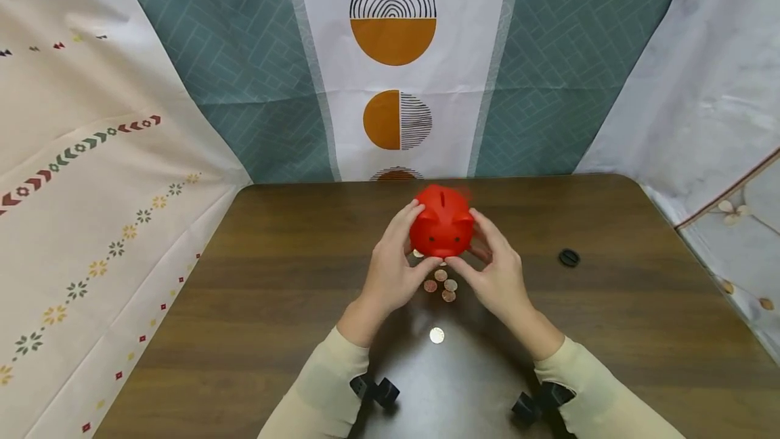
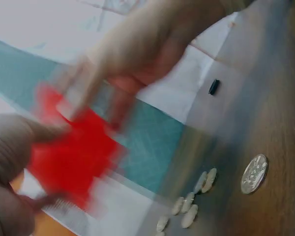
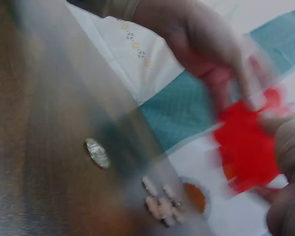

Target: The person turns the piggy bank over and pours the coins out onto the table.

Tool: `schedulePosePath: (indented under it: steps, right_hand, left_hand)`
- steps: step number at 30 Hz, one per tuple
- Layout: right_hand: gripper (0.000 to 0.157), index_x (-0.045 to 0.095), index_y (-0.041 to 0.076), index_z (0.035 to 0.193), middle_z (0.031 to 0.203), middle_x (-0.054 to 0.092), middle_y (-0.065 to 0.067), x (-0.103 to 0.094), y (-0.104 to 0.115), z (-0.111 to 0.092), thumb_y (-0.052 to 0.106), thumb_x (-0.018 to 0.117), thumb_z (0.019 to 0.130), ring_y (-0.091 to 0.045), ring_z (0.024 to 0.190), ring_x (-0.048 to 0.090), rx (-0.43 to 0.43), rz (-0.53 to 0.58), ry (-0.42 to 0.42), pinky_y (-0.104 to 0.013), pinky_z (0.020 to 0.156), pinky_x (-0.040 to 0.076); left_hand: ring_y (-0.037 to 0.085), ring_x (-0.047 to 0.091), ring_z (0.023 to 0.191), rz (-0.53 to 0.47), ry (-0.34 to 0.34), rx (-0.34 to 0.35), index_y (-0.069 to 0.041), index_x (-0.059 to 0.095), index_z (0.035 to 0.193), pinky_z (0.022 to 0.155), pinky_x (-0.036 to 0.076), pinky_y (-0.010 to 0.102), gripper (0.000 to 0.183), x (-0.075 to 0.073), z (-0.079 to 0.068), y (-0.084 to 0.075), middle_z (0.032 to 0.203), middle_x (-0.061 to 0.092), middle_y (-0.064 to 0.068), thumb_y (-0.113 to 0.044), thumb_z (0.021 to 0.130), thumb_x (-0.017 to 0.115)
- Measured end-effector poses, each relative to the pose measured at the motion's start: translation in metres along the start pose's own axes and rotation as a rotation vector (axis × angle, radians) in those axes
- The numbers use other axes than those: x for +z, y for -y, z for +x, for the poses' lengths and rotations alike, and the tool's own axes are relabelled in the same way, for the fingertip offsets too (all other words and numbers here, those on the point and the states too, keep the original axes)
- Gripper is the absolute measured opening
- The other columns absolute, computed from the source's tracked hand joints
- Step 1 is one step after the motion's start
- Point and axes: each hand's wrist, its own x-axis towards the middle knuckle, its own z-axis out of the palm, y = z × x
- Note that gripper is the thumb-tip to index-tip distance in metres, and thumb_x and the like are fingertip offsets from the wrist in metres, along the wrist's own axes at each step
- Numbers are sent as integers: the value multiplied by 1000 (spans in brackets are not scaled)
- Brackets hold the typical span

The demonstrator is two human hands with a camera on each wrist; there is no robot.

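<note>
A red piggy bank [image 1: 442,225], its slot on top and its face towards me, is held above the wooden table. My left hand [image 1: 393,266] grips its left side, thumb near the bottom front and fingers along the flank. On the opposite side my right hand [image 1: 496,269] grips it likewise. Both wrist views show the piggy bank [image 2: 78,152] blurred between the hands. Below and in front of it lie several copper and silver coins [image 1: 449,285]. One larger silver coin [image 1: 437,335] lies apart, closer to me. The piggy bank partly hides the farther coins.
To the right on the wooden table [image 1: 274,290] lies a small black oval piece [image 1: 569,257], perhaps a plug. A patterned teal and white cloth [image 1: 244,53] hangs behind the table. Pale printed cloths hang at both sides.
</note>
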Motion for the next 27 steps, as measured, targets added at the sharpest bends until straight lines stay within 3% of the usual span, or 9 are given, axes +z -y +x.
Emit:
schedulePosePath:
  steps: [2,4,10,14,16,20,22,24,27]
  right_hand:
    - [81,44,13,144,136,54,-5,2,-6,-4,12,83,74,-26,113,61,136,-20,75,-35,82,54]
    - [80,43,15,145,135,55,-3,3,-10,-6,18,83,76,-26,112,61,195,-38,110,-37,82,54]
    - [81,41,17,146,137,53,-7,4,-13,-8,22,82,77,-29,113,61,225,-39,135,-40,81,55]
    - [79,41,21,146,137,53,-4,2,-15,-6,23,81,78,-27,112,61,251,-55,188,-42,79,55]
    - [81,41,20,146,139,51,-3,-1,-13,-2,19,83,76,-25,113,60,183,-67,172,-40,80,55]
    - [86,48,6,140,142,48,-11,-9,-7,6,0,88,64,-29,117,57,-131,-80,34,-36,86,52]
    - [88,50,0,137,141,47,-16,-12,-6,8,-7,88,58,-33,118,56,-227,-71,-9,-39,86,51]
    - [85,50,2,137,139,50,-14,-12,-8,7,-4,88,61,-31,116,57,-188,-64,12,-39,85,52]
    - [82,46,12,142,136,53,-7,-9,-14,1,9,86,70,-25,113,60,28,-60,120,-38,81,54]
  left_hand:
    - [23,49,126,48,57,-123,-8,40,143,88,53,37,81,1,-2,5,147,41,6,-9,74,83]
    - [22,47,127,72,93,-190,-10,39,144,89,52,37,82,3,-4,10,147,41,4,-11,75,83]
    - [25,47,127,45,102,-207,-11,38,145,89,52,42,82,6,-7,17,148,41,5,-11,76,82]
    - [20,53,116,24,104,-255,-14,39,145,78,57,33,82,9,-9,22,145,43,0,-13,76,83]
    - [18,53,114,-21,61,-216,-16,39,145,71,57,28,83,11,-8,23,146,42,-2,-12,75,83]
    - [25,52,123,-105,-82,57,-8,43,142,78,56,32,81,11,-3,14,147,42,8,-4,72,84]
    - [28,52,124,-104,-114,150,-5,43,140,79,56,34,80,11,-2,10,146,41,14,-2,71,84]
    - [27,52,124,-70,-104,134,-3,43,140,79,56,34,79,13,-3,10,145,42,15,-4,72,83]
    - [22,51,124,25,-30,-32,-7,41,143,82,56,34,81,17,-8,16,145,44,8,-11,74,83]
